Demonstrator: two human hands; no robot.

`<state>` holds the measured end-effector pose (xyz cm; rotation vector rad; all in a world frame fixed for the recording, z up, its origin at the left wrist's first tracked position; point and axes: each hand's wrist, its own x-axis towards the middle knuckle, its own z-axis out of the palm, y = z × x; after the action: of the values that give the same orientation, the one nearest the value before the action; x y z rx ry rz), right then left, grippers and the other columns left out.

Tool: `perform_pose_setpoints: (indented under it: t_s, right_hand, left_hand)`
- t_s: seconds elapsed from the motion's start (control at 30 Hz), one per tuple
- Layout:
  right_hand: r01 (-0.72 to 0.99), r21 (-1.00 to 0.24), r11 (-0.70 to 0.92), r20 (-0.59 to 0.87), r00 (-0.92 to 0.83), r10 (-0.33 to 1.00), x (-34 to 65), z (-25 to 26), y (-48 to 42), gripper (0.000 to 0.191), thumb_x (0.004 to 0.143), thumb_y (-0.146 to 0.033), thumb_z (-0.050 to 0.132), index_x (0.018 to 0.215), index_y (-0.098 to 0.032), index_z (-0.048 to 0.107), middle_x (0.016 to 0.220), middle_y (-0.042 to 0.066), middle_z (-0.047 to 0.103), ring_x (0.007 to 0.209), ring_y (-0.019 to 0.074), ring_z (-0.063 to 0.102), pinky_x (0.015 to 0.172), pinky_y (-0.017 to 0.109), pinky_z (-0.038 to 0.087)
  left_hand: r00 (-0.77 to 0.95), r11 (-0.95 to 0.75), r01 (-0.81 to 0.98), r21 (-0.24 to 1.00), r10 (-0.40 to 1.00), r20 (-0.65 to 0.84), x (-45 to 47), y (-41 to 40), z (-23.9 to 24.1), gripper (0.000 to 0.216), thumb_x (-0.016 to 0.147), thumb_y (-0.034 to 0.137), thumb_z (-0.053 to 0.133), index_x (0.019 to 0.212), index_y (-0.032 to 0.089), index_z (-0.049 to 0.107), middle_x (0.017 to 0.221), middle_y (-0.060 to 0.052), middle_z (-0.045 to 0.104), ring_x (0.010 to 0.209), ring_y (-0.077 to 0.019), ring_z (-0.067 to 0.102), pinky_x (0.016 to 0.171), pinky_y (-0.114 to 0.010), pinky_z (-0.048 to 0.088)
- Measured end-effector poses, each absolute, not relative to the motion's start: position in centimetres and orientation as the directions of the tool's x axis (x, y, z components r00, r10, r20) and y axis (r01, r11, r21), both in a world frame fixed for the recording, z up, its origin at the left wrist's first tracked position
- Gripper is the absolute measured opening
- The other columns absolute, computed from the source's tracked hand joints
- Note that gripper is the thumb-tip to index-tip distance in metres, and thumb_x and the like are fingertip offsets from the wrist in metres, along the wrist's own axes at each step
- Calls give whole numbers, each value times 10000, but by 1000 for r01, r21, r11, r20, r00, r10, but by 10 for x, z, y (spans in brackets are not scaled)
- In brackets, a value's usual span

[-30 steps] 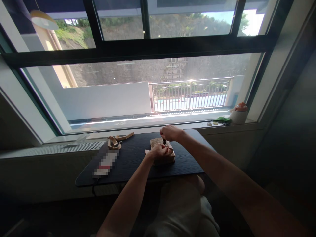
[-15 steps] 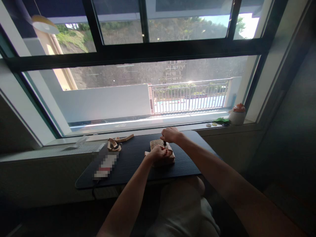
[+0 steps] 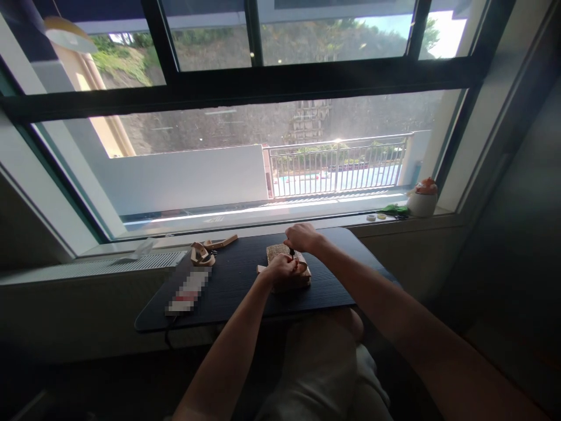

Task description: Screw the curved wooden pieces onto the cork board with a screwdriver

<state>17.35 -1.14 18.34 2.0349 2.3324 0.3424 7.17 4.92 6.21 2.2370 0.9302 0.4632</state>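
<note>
My right hand (image 3: 302,237) is closed around a small dark-handled tool (image 3: 291,252) that points down, its tip hidden by my left fingers. Just below it, my left hand (image 3: 281,267) pinches a tan leather-like strap (image 3: 302,266). The strap lies across a light brown, rough-topped block (image 3: 276,251) on the dark table. One end of the strap pokes out to the left of my left hand. My fingers cover the spot where tool and strap meet.
On the dark table (image 3: 236,292), tan straps (image 3: 202,255) with metal parts lie at the back left, near a blurred-out pale object (image 3: 188,292). A white jar (image 3: 423,202) with an orange top stands on the window sill. A radiator (image 3: 158,261) borders the table's left side.
My right hand and the dark-handled tool have sunk slightly towards the strap, and less of the tool shows. My left hand keeps its place on the strap. The camera view has shifted a little.
</note>
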Motion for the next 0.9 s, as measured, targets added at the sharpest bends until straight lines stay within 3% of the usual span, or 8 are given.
perform_pose_setpoints:
  t_s: [0.3,0.7,0.9]
  right_hand:
    - [967,174,187,35,-196,980,170,198,-19,238,802,-275,533,994,-226,665,1030,70,678,918,196,618,730,266,446]
    - [975,196,108,81,-126,989,174,187,-14,373,857,-389,446,1045,-136,646,1026,169,663,957,253,613,729,315,457]
    - [966,194,169,67,-185,980,174,195,-18,259,820,-301,502,1028,-239,643,1035,77,672,923,214,617,728,297,450]
  left_hand:
    - [677,-521,500,692,733,63,71,48,64,315,799,312,446,557,137,546,488,-10,469,458,-90,380,474,-273,247]
    - [681,-534,491,688,728,78,72,48,64,281,806,267,439,599,130,570,530,-32,511,498,-101,414,500,-272,275]
    - [675,-532,491,690,733,84,72,49,62,276,799,276,445,599,129,565,516,-16,500,482,-89,407,484,-258,268]
